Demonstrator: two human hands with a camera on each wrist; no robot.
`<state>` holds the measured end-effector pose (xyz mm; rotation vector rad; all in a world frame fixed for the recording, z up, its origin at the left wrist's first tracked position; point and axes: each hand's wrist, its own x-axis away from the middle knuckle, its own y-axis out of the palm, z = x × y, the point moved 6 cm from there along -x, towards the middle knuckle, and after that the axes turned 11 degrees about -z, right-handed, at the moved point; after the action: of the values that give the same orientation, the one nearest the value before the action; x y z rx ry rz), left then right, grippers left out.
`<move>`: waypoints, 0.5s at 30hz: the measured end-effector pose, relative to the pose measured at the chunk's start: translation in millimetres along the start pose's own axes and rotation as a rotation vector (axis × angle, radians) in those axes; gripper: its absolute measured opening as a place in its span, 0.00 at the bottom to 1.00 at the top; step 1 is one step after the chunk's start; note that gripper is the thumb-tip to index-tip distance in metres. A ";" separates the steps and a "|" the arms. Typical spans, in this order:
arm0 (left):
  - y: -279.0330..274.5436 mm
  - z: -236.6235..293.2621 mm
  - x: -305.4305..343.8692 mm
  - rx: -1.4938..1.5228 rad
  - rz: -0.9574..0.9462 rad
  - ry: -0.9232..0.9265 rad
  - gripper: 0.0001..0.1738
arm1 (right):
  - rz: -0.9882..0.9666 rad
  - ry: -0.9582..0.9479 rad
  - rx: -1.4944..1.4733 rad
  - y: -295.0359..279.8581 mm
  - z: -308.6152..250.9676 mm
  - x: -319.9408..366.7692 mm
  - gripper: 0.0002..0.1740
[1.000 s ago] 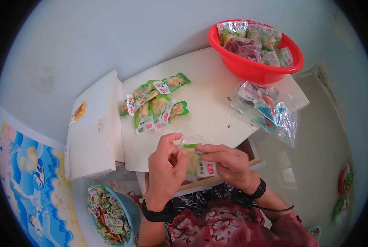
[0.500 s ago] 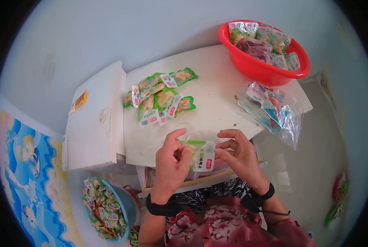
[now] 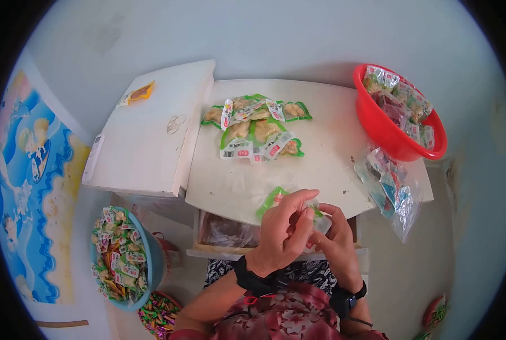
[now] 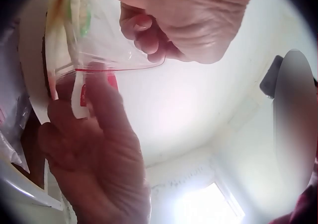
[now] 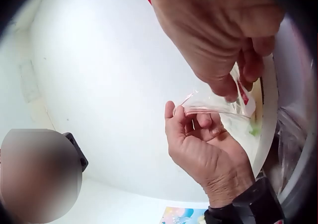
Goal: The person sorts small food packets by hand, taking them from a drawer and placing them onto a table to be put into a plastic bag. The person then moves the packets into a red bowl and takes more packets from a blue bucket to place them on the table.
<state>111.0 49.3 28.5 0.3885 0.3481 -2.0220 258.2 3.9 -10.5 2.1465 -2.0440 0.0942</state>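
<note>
— White tabletop (image 3: 326, 164) against a pale wall. What's being handled at its near edge?

— A clear zip bag (image 4: 107, 50), held up right at the table's front edge, between both hands. A green packet (image 3: 270, 201) sits inside it and pokes out to the left in the head view.

— How are the hands on it?

— The left hand (image 3: 281, 226) pinches the red-lined mouth strip between thumb and fingers. The right hand (image 3: 335, 243) has its fingers curled onto the same strip from the other side. Neither hand is spread.

— So how far along, would you say?

— Filling this bag looks done, and closing it is the step in hand. The wrist views show the strip pressed where the fingers pinch it. I cannot tell whether it is sealed along its whole run.

— And beyond that one bag?

— Plenty left, I'd judge. A pile of packets (image 3: 258, 127) lies loose mid-table, well apart from the hands. A red basin (image 3: 377, 122) at the right corner holds more. Just beside it, a crumpled plastic bag (image 3: 391, 192) with packets in it hangs over the table edge. Down on the left, a blue bucket (image 3: 155, 263) is heaped with small packets.
</note>
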 end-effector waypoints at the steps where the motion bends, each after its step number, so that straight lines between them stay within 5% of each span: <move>1: -1.9 -0.5 2.4 -0.022 -0.002 0.022 0.21 | 0.013 0.000 -0.028 2.6 -2.5 1.7 0.34; 6: -3.3 6.9 0.4 -0.259 0.070 0.021 0.24 | 0.168 -0.221 0.366 -2.4 -2.6 7.5 0.32; 9: -1.1 16.0 -3.0 -0.355 0.102 0.107 0.26 | 0.154 -0.292 0.088 11.7 -9.1 6.2 0.27; 15: 5.2 34.9 -4.4 -0.376 0.059 0.200 0.24 | 0.007 -0.281 0.039 6.8 -4.3 -4.2 0.18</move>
<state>113.2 36.4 61.5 0.3595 0.8161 -1.8137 251.5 8.5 -6.4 2.2883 -2.2121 -0.1790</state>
